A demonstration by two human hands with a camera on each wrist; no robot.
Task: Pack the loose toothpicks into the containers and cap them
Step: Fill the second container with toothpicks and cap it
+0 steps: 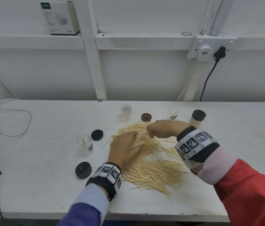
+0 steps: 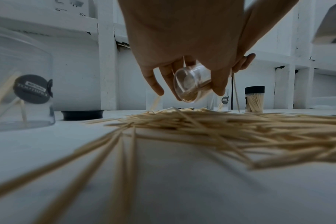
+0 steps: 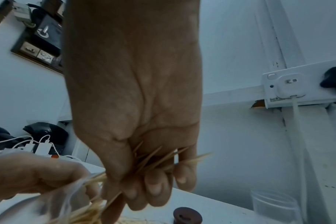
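Left hand [image 2: 182, 45]: fingers curled round a clear container [image 2: 191, 84] — tilted above the toothpick pile [image 1: 151, 160].
Right hand [image 1: 164, 130]: clenched on a toothpick bundle [image 3: 159, 160].

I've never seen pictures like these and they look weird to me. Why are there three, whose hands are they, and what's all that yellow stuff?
They are one person's two hands, seen by three cameras at once. The big picture comes from a camera on the head, looking down. The other two come from cameras on the wrists, on those checkered bands.

The yellow stuff is a heap of loose toothpicks on a white table. Around it stand small clear jars, black caps and one brown cap. One jar is already full and capped.

The left hand holds a tilted clear jar. The right hand grips a bunch of toothpicks beside it.
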